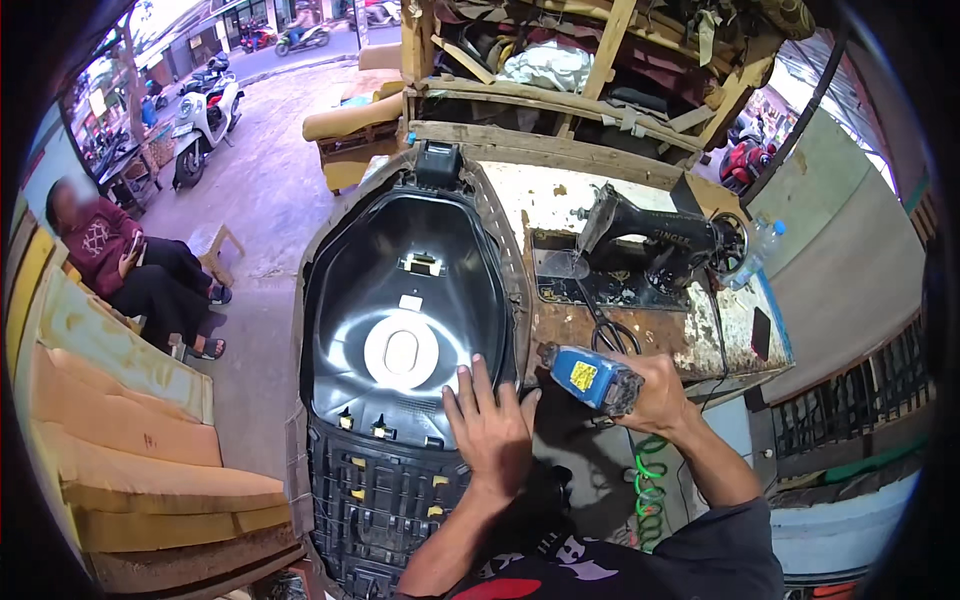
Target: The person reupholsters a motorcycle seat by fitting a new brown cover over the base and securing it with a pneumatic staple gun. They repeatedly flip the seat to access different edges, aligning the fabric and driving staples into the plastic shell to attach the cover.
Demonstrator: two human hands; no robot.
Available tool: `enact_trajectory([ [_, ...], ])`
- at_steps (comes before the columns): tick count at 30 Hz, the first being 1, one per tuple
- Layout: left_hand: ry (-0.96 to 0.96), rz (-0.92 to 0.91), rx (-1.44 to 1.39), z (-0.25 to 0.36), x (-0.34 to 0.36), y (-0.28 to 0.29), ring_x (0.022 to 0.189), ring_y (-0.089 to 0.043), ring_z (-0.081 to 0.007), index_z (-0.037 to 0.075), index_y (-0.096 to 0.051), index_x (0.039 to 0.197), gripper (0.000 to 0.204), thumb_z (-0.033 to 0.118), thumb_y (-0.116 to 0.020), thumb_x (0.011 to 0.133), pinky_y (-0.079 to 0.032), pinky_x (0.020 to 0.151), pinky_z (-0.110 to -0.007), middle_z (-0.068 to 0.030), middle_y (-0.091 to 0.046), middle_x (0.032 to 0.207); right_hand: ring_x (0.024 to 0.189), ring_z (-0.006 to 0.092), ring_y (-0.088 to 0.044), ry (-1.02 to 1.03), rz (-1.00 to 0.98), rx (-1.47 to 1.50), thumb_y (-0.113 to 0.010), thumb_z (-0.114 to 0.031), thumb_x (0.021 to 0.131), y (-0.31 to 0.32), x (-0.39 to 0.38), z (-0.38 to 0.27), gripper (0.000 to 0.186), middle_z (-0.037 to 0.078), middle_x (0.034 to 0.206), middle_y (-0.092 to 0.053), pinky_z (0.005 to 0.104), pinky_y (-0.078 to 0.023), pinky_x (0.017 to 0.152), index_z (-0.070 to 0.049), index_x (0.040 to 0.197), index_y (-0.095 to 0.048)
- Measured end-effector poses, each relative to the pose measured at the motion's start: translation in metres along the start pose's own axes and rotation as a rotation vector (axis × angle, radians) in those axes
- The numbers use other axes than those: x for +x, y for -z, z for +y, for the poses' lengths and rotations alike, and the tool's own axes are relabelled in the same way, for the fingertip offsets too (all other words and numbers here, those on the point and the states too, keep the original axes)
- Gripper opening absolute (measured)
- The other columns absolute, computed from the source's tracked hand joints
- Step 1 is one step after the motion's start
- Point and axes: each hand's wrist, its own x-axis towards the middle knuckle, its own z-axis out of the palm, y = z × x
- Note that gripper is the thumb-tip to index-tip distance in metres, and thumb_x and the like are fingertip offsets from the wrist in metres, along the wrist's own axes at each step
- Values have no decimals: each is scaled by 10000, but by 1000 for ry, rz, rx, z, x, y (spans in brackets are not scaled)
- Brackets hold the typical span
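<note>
While flat on the black seat base (400,290), left hand (490,425) open; right hand (655,390), grip closed around blue staple gun (590,377).

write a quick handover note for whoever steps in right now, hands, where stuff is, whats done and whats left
Left hand: flat, palm down on the right edge of the upturned seat base, pressing it.
Right hand: gripping the blue stapler, nose aimed at the seat edge just beside the left hand; green coiled hose hangs below it.
Seat base lies underside up, leaning on the worn table with the black sewing machine; scissors lie near the stapler.
Done: cover edge looks folded over the rim along the right side.
Left: probably fastening the edge by the left hand; how much of the rim is already fixed cannot be seen.
</note>
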Motion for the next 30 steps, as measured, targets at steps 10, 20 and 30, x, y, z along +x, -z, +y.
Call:
enact_trajectory([
  [10, 55, 0, -108, 1, 24, 1, 1083, -590, -410, 0, -722, 795, 177, 175, -731, 820, -429, 917, -504, -273, -617, 1234, 702, 317, -716, 229, -76, -193, -856, -225, 589, -1, 23, 14, 617, 122, 788, -720, 419, -564, 610, -49, 1161, -704],
  [20, 175, 37, -215, 3, 18, -13, 1062, -652, -422, -29, -671, 724, 143, 94, -676, 796, -539, 896, -486, -285, -658, 1200, 689, 364, -711, 104, -183, -274, -870, -257, 667, -10, 36, -7, 526, 142, 753, -707, 474, -560, 586, -74, 1120, -675],
  [30, 62, 72, -197, -1, 22, -6, 1054, -640, -432, -61, -711, 785, 136, 73, -697, 807, -544, 871, -479, -297, -637, 1194, 829, 381, -739, 138, -79, -74, -826, -109, 602, -11, 24, -2, 594, 195, 928, -754, 449, -606, 705, -16, 1173, -691],
])
